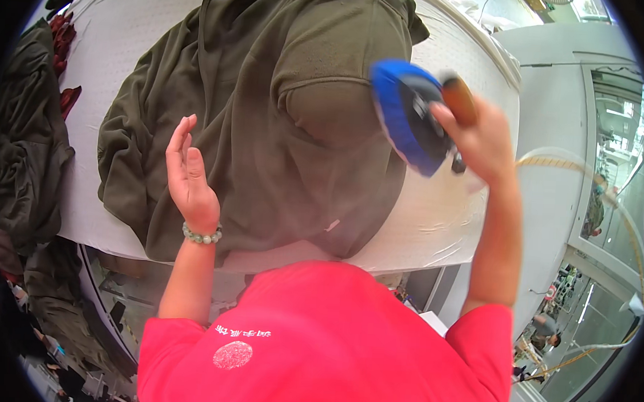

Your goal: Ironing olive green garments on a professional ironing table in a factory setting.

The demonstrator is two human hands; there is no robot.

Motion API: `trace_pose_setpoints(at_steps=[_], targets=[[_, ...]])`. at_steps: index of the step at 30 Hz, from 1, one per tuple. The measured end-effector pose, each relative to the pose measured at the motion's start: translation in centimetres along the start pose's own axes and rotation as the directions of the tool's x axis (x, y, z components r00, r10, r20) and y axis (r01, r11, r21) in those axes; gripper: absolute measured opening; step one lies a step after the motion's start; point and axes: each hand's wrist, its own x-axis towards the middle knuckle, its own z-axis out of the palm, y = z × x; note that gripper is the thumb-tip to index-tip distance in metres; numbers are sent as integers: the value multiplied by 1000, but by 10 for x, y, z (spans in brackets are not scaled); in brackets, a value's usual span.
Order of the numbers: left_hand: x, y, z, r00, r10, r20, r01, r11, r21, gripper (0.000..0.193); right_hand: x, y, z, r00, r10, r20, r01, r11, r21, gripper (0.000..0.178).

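Note:
An olive-green fleece garment (pixel 231 134) lies spread over the white-covered ironing table (pixel 444 225), with soft folds across it. My right hand (pixel 485 140) grips a steam iron (pixel 410 118) by its brown handle. The iron has a blue rim and a dark body; it is tilted and lifted at the garment's right side, slightly blurred. My left hand (pixel 193 187) is raised over the garment's left part, fingers stretched upward and holding nothing. A beaded bracelet (pixel 202 234) circles my left wrist.
A pale hose (pixel 557 156) curves down on the right beside a grey wall panel and windows. More dark green garments (pixel 23 142) hang along the table's left edge, with dark red cloth (pixel 62 42) near them. A person (pixel 546 331) is in the far right background.

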Motion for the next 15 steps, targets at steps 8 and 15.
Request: trace_pose_setpoints(at_steps=[8, 15], targets=[[46, 13, 71, 973, 168, 161, -155, 984, -90, 46, -65, 200, 76, 933, 315, -173, -296, 947, 128, 33], [116, 14, 145, 938, 197, 283, -242, 961, 133, 63, -30, 176, 66, 937, 320, -141, -350, 860, -372, 67]])
